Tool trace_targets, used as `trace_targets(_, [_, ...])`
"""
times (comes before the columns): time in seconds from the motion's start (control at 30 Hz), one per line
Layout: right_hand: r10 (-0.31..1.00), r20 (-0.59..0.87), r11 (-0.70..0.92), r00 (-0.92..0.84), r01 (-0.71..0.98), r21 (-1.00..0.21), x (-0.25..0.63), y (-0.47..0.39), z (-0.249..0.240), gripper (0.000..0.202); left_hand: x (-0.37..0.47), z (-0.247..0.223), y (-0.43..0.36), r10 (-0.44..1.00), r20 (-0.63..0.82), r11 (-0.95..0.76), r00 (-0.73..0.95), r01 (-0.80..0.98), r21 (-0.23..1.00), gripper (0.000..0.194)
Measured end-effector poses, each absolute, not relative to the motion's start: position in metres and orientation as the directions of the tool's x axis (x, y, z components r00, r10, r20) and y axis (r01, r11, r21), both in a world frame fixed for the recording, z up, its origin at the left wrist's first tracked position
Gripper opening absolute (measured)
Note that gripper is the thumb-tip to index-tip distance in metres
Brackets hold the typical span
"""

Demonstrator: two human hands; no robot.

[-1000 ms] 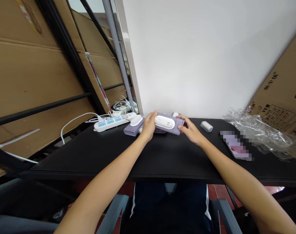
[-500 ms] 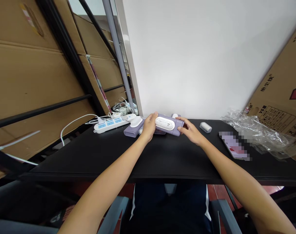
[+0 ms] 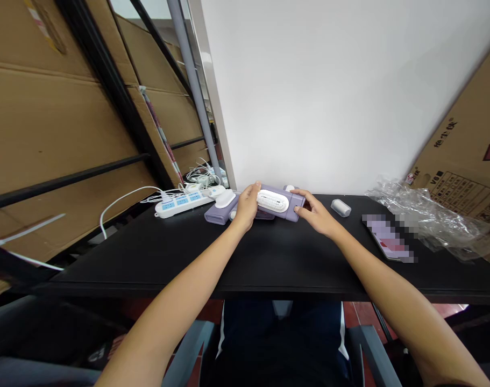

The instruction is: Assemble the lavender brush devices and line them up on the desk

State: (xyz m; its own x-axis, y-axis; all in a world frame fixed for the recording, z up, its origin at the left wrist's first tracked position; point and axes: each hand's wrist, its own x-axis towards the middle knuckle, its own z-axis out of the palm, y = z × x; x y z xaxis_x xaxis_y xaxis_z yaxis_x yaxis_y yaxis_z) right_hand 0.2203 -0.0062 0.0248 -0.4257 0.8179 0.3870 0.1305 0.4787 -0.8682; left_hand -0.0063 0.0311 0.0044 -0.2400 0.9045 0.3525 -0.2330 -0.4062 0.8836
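A purple device (image 3: 293, 209) with a white oval panel is held above the back of the black table, tilted down toward the right. My left hand (image 3: 248, 204) grips its left end. At its right end my right hand (image 3: 314, 213) holds it, thumb on the front and fingers over the top edge. Behind it lie more purple items, mostly hidden. To the left of my left hand sits another purple device (image 3: 217, 215) with a white pad (image 3: 225, 199) on top.
A white power strip (image 3: 184, 203) with cables is at the back left of the table (image 3: 156, 258). On the right are a small white cylinder in clear wrap (image 3: 341, 208), a phone (image 3: 384, 234) and crumpled clear plastic (image 3: 434, 215). A large carton (image 3: 462, 161) leans behind.
The view has shifted slightly. Both hands still hold the purple device, and my right thumb sits a little differently on its right end.
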Motion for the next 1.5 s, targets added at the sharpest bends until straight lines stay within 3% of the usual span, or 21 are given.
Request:
trace_targets(0.17, [0.829,0.355,0.458,-0.432,0.16,-0.874,0.22,-0.005,0.023,0.055,-0.007,0.005,0.03,0.925,0.308,-0.362,-0.224,-0.263,0.894,0.046])
trace_targets(0.6, [0.838,0.452,0.534,-0.305,0.291,-0.794,0.222,0.004,0.012,0.052,-0.007,0.009,0.027,0.926,0.271,-0.334,-0.264,-0.237,0.912,0.049])
trace_targets(0.77, [0.856,0.421,0.482,-0.3,0.167,-0.86,0.228,0.006,0.015,0.047,-0.014,0.017,0.022,0.927,0.225,-0.307,-0.299,-0.262,0.915,0.044])
trace_targets(1.27, [0.891,0.436,0.44,0.123,-0.005,-0.898,0.276,0.028,0.035,0.044,-0.038,0.025,0.027,0.893,0.172,-0.302,-0.417,-0.269,0.915,0.034])
trace_targets(1.5, [0.801,0.41,0.416,0.436,0.087,-0.905,0.313,0.042,0.041,0.049,-0.035,0.024,0.025,0.908,0.185,-0.28,-0.376,-0.215,0.936,0.038])
